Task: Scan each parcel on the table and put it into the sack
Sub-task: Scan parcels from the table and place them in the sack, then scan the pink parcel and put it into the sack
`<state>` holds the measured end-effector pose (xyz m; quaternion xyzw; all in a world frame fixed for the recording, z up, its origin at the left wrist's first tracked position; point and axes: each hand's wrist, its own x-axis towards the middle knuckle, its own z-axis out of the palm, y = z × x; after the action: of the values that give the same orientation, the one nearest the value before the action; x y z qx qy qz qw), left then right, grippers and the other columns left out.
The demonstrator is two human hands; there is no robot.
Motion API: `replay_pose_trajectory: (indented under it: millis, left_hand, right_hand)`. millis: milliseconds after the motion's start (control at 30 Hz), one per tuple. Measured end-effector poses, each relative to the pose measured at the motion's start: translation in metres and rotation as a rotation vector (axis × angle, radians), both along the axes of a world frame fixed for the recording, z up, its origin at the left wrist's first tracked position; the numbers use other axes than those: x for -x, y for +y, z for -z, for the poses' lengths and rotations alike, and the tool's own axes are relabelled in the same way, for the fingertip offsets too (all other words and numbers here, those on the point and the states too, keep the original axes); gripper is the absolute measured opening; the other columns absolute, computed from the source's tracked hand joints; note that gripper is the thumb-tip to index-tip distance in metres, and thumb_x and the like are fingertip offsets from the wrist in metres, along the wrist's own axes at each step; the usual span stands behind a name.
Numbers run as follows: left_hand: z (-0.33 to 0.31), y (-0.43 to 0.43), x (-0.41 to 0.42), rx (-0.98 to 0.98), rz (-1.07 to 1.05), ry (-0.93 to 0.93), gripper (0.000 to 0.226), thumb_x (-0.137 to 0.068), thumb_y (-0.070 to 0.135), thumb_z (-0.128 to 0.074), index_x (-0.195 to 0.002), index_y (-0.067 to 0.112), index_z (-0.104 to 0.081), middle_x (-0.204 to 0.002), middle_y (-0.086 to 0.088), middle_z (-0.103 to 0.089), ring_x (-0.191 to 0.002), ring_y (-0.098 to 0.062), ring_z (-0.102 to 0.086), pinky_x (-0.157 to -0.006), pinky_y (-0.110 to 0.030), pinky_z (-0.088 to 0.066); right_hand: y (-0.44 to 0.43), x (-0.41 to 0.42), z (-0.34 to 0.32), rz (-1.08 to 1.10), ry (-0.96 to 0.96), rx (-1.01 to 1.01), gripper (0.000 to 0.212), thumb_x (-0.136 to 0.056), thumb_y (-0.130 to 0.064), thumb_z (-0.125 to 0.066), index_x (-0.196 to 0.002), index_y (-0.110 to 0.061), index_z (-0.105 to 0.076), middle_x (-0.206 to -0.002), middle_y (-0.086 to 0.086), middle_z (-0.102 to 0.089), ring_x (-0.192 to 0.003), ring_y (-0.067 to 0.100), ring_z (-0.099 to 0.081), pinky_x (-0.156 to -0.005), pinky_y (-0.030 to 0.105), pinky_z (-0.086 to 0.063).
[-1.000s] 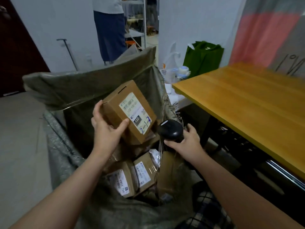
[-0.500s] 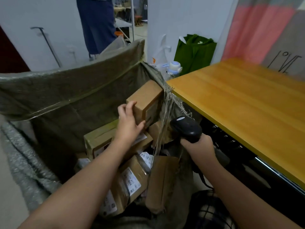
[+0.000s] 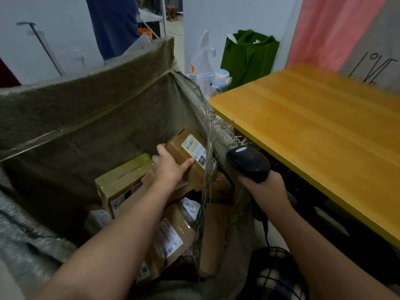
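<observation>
Parcel (image 3: 191, 146) is inside sack (image 3: 86, 100), against sack's right wall, above other parcels (image 3: 173, 232). Left hand (image 3: 171, 167) grips parcel, thumb on its labelled face. Right hand (image 3: 265, 188) holds scanner (image 3: 249, 163), fingers wrapped round handle, just outside sack's right wall. Bench (image 3: 313, 126) right of sack.

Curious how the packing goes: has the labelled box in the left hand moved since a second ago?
Yes. The labelled box has sunk deeper into the sack, toward the wall beside the table.

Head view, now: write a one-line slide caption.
Left hand holds a labelled cardboard parcel inside the sack, right hand grips the black scanner beside the wooden table.
</observation>
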<state>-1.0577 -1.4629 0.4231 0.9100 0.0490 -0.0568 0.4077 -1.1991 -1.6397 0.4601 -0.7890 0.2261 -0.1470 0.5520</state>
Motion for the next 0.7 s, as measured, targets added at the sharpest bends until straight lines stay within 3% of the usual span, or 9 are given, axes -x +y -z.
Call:
replay_pose_trajectory:
  millis: [67, 167, 300, 433, 567, 700]
  left_hand:
    - [-0.004, -0.001, 0.006, -0.177, 0.032, -0.072, 0.086, -0.078, 0.055, -0.069, -0.14, 0.02, -0.021, -0.137, -0.014, -0.033, -0.125, -0.034, -0.039, -0.1, -0.048, -0.038]
    - [-0.016, 0.004, 0.018, -0.282, 0.072, -0.226, 0.083, -0.083, 0.051, -0.065, -0.145, 0.014, -0.025, -0.146, -0.015, -0.024, -0.133, -0.034, -0.028, -0.109, -0.044, -0.027]
    - [-0.043, -0.004, 0.046, -0.287, 0.196, -0.41, 0.063, -0.089, 0.04, -0.061, -0.141, 0.016, -0.036, -0.142, -0.012, -0.032, -0.131, -0.031, -0.03, -0.107, -0.043, -0.027]
    - [-0.079, -0.04, 0.084, -0.281, 0.41, -0.554, 0.054, -0.091, 0.038, -0.057, -0.138, 0.018, -0.041, -0.138, -0.008, -0.037, -0.13, -0.029, -0.03, -0.107, -0.042, -0.027]
    - [-0.103, -0.098, 0.131, -0.276, 0.604, -0.627, 0.053, -0.093, 0.039, -0.054, -0.14, 0.02, -0.037, -0.14, -0.007, -0.035, -0.131, -0.026, -0.028, -0.107, -0.04, -0.026]
    - [-0.119, -0.169, 0.189, -0.229, 0.788, -0.697, 0.052, -0.094, 0.04, -0.054, -0.14, 0.021, -0.039, -0.139, -0.006, -0.037, -0.128, -0.026, -0.032, -0.104, -0.039, -0.029]
  right_hand:
    - [-0.005, -0.001, 0.0, -0.035, 0.031, 0.073, 0.029, -0.079, -0.011, -0.076, -0.092, -0.03, -0.058, -0.084, -0.017, -0.059, -0.078, -0.005, -0.054, -0.062, 0.013, -0.041]
    - [-0.01, 0.003, -0.004, 0.005, 0.009, 0.116, 0.032, -0.077, -0.014, -0.079, -0.1, -0.024, -0.059, -0.087, -0.016, -0.056, -0.077, -0.007, -0.05, -0.06, 0.009, -0.037]
    - [-0.017, 0.018, -0.014, 0.07, 0.026, 0.175, 0.035, -0.076, -0.022, -0.079, -0.103, -0.018, -0.058, -0.101, 0.002, -0.061, -0.088, 0.015, -0.058, -0.072, 0.027, -0.043]
    - [-0.031, 0.055, -0.04, 0.12, -0.025, 0.233, 0.015, -0.078, -0.017, -0.076, -0.084, -0.015, -0.062, -0.081, 0.005, -0.065, -0.077, 0.019, -0.058, -0.064, 0.031, -0.042]
    - [-0.062, 0.115, -0.062, 0.266, -0.069, 0.22, 0.022, -0.079, -0.019, -0.076, -0.073, -0.029, -0.057, -0.072, -0.007, -0.061, -0.072, 0.013, -0.056, -0.059, 0.027, -0.041]
    - [-0.112, 0.196, -0.077, 0.469, -0.066, 0.193, 0.017, -0.079, -0.019, -0.075, -0.076, -0.024, -0.059, -0.066, -0.006, -0.057, -0.067, 0.014, -0.053, -0.057, 0.03, -0.039]
